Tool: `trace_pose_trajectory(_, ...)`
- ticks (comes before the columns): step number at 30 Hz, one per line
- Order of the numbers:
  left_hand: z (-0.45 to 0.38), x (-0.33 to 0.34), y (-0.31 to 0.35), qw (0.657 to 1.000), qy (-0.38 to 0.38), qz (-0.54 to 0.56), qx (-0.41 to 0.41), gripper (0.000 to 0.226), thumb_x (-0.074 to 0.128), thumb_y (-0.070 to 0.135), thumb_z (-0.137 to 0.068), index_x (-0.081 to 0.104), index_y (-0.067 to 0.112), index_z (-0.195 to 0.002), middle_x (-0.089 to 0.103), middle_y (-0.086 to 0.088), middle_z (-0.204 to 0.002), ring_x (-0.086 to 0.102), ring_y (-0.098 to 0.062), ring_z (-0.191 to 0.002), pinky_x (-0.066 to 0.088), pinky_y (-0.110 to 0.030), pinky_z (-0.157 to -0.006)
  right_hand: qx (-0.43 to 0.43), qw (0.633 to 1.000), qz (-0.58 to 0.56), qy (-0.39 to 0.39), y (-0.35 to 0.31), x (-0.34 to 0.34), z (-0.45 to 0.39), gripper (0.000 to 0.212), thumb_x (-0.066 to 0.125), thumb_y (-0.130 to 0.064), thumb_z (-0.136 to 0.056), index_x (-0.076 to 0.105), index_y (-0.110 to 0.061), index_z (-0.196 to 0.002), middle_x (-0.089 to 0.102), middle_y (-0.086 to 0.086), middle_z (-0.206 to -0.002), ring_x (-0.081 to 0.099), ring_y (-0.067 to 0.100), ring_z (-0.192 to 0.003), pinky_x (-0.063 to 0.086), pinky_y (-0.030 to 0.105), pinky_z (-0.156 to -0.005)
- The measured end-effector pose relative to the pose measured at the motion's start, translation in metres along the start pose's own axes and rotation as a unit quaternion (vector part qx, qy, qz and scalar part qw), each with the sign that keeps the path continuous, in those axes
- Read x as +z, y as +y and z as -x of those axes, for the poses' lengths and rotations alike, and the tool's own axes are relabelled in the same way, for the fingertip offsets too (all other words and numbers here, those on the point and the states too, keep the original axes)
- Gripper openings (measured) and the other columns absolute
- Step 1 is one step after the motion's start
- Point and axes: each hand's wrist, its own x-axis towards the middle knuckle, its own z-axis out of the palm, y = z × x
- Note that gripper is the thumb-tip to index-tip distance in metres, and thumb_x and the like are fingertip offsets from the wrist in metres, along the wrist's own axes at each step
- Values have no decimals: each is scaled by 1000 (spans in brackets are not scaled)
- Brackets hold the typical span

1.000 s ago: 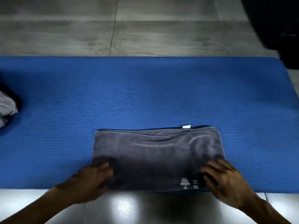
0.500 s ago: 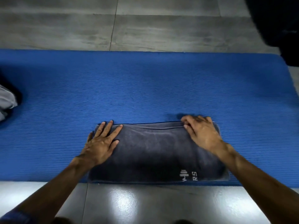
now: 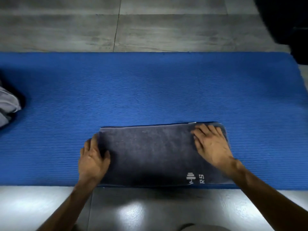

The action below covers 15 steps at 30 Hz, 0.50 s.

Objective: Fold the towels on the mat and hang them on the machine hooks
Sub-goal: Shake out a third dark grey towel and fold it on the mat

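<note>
Towel: We see a dark grey towel [image 3: 150, 154] folded into a long flat shape. It lies on the near part of the blue mat [image 3: 150, 90], and its near edge runs right along the mat's near edge.
Marks: White marks and the letters "RS" [image 3: 201, 178] show on the towel's near right corner. A small white tag [image 3: 192, 122] peeks out at the far edge.
Left hand: Our left hand [image 3: 94, 157] is at the towel's left end. The thumb lies on top of the cloth and the fingers curl round the edge, so it holds the towel there.
Right hand: Our right hand [image 3: 210, 144] lies flat on the far right corner of the towel. Its fingers are spread and press down on the cloth.
Other cloth: A light grey cloth [image 3: 7, 105] sits bunched at the left side of the mat, well apart from the towel.
Floor: The mat rests on a grey tile floor [image 3: 83, 29]. The near tiles shine with light.
Dark thing: Something big and black [image 3: 286, 19] fills the far right corner. We cannot tell what it is.
</note>
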Motion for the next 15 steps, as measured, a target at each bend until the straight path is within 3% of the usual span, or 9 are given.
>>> trace_pose_trajectory(2,15,3,-10,997,-9,28,-65,68,65,37,-74,48,6,-132,55,-24,-116,52,-43,-105,43,-52,-92,52,996,4,-77,-5,4,11,50,28,-38,-92,58,-18,-127,55,2,-131,54,27,-112,44,45,-96)
trace_pose_trajectory(5,24,4,-17,992,-55,58,-95,52,75,29,-76,58,5,-119,64,-21,-108,59,-38,-101,47,-45,-87,111,985,-49,-127,-26,6,20,50,33,-38,-99,40,-20,-145,34,6,-154,32,30,-142,22,48,-117)
trace_pose_trajectory(8,22,-8,-14,968,-103,146,-175,57,74,40,-56,66,7,-102,69,-15,-97,65,-34,-92,52,-48,-84,79,993,-78,-41,-64,0,31,43,38,-35,-91,63,-20,-123,55,7,-136,54,31,-123,40,50,-105)
trace_pose_trajectory(10,20,-16,-12,945,-115,214,-217,55,75,39,-47,66,11,-93,70,-15,-94,66,-34,-91,53,-51,-85,34,984,-173,-10,-94,-5,37,36,42,-32,-88,66,-23,-113,60,1,-127,60,26,-109,46,45,-98)
trace_pose_trajectory(13,24,-36,11,924,-139,279,-222,48,79,25,-50,59,21,-94,67,-15,-99,65,-32,-89,53,-39,-72,12,944,-330,-8,-137,-12,36,28,49,-28,-88,63,-24,-112,61,-5,-119,59,18,-102,47,34,-91)
trace_pose_trajectory(15,29,-45,32,899,-178,342,-209,55,78,3,-67,54,22,-113,67,-16,-101,65,-27,-84,54,-29,-60,67,874,-477,-61,-155,-21,30,27,57,-28,-91,59,-27,-118,61,-9,-117,58,11,-104,48,26,-92)
